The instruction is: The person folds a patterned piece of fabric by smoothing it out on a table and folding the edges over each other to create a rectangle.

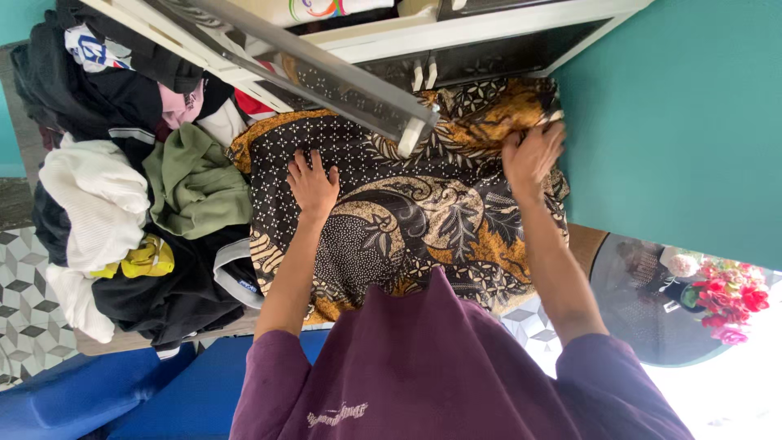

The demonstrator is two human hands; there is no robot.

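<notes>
Two hands on a patterned cloth

Left hand (312, 183) lies flat, fingers spread, on the batik cloth (407, 220); right hand (531, 152) pinches its far edge.

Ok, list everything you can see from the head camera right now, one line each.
patterned cloth: one, black, gold and white, spread flat in the middle
clothes pile: one heap, black, white, green, yellow and pink pieces, left of the cloth
white shelf: one, above the cloth at the top
grey bar: one, slanting over the cloth's top edge
teal wall: right side
glass table: one, round, dark, lower right
flowers: one bunch, red and pink, on the glass table
tiled floor: grey and white, lower left
purple shirt: worn by the person
left hand: flat on the cloth
right hand: gripping the cloth's top right edge
</notes>
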